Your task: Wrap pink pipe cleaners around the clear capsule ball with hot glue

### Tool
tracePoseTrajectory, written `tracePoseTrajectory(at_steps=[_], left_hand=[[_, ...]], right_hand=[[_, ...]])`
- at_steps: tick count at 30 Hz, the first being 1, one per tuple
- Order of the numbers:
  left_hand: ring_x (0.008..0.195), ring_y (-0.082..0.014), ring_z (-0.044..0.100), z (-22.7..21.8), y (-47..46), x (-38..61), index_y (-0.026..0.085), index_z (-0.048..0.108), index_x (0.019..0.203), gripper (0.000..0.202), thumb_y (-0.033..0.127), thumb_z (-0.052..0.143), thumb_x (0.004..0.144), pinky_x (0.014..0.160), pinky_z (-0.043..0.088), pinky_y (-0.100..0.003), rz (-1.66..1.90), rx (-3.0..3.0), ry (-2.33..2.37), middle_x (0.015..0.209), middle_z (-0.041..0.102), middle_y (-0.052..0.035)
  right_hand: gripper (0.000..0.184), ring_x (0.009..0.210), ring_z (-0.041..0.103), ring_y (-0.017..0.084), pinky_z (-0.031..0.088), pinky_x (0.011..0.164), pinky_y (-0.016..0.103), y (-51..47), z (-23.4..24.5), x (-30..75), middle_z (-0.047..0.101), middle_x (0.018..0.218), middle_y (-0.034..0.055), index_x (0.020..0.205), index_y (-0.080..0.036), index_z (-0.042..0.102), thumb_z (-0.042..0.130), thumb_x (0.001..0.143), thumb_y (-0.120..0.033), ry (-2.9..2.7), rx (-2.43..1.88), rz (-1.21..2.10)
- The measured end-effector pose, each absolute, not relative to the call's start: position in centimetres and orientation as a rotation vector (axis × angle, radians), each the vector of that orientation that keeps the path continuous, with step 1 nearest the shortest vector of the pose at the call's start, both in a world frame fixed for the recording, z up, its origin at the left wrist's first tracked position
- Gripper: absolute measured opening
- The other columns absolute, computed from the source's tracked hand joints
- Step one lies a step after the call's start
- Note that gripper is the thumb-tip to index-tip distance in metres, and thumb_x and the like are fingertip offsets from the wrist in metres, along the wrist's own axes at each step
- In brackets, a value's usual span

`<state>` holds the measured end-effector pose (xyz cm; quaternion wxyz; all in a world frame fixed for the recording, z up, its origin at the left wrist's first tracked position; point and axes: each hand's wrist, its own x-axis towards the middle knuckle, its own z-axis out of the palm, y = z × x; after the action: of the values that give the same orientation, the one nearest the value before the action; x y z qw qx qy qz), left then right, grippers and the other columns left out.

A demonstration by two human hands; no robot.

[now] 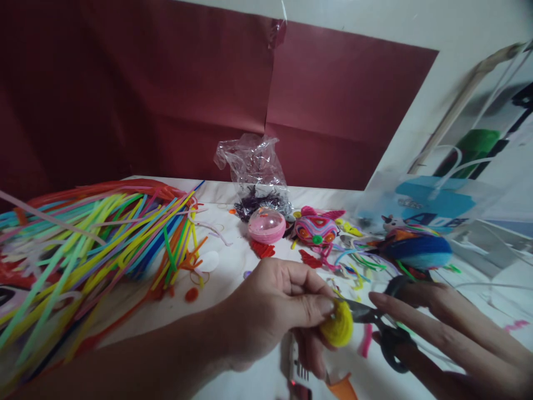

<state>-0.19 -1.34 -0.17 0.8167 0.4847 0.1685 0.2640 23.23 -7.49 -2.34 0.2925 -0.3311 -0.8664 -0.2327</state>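
Observation:
Between the thumb and fingers of my left hand point(287, 305) is a rounded yellow coil point(342, 328), which looks wound from pipe cleaner. My right hand point(441, 322) has its fingers through the handles of black-handled scissors point(385, 325). The scissors' blades point left and meet the upper right edge of the yellow coil; their tips are hidden behind it. Below my left hand lies a white device with a red light point(298, 369), partly covered by my fingers. An orange piece point(343, 387) sits beside it, near the bottom edge.
A large heap of colourful pipe cleaners point(104, 244) spreads over the left. Behind my hands are a clear-topped pink ball point(266, 225), a plastic bag point(256, 172) and a pink striped pipe-cleaner figure point(317, 229). To the right stand a blue wound piece point(420, 251) and a printed bag point(433, 200).

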Motion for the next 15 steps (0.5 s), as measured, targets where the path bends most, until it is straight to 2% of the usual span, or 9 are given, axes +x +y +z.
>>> tracePoseTrajectory(at_steps=[6, 15], left_hand=[[0.027, -0.0042, 0.048, -0.09, -1.36, -0.31, 0.011, 0.057, 0.066, 0.009, 0.017, 0.058, 0.074, 0.032, 0.04, -0.013, 0.53, 1.023, 0.355, 0.053, 0.06, -0.0001], [0.028, -0.0043, 0.048, -0.34, -1.23, -0.22, 0.011, 0.057, 0.067, 0.009, 0.018, 0.061, 0.072, 0.031, 0.04, -0.013, 0.524, 1.022, 0.372, 0.053, 0.06, -0.0002]], right_hand=[[0.022, 0.088, 0.052, 0.019, 0.038, 0.074, 0.026, -7.34, -2.97, 23.08, 0.047, 0.104, 0.0118, 0.128, -0.012, 0.049, 0.033, 0.114, -0.014, -2.264, -0.901, -0.571], [0.02, 0.085, 0.051, 0.018, 0.037, 0.074, 0.025, -7.16, -2.61, 22.54, 0.046, 0.1, 0.0112, 0.12, -0.01, 0.05, 0.033, 0.108, -0.008, -2.229, -0.874, -0.604]])
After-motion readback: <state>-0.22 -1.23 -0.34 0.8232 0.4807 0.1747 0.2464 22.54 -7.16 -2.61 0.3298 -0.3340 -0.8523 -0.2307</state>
